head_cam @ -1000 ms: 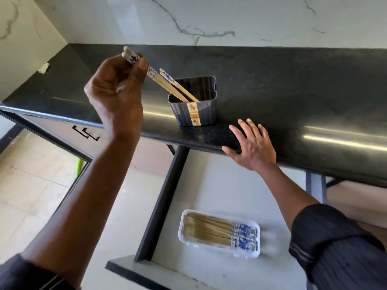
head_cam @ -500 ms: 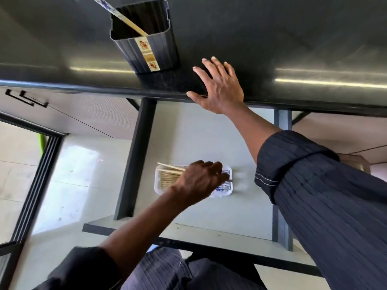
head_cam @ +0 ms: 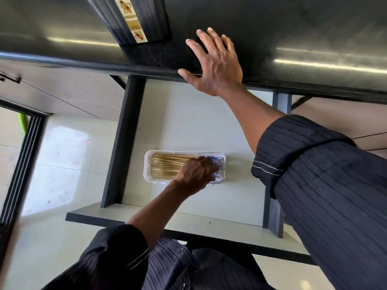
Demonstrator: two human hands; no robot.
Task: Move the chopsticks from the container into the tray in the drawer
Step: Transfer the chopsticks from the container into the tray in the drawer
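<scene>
In the lower centre, the left hand (head_cam: 195,174) now lies flat on the chopsticks (head_cam: 167,166) in the tray (head_cam: 147,164); fingers loosely spread, grip unclear. The pair seems delivered. The right hand (head_cam: 215,65) rests open on the counter (head_cam: 314,38). Upper left, the container (head_cam: 150,15) needs checking.
</scene>
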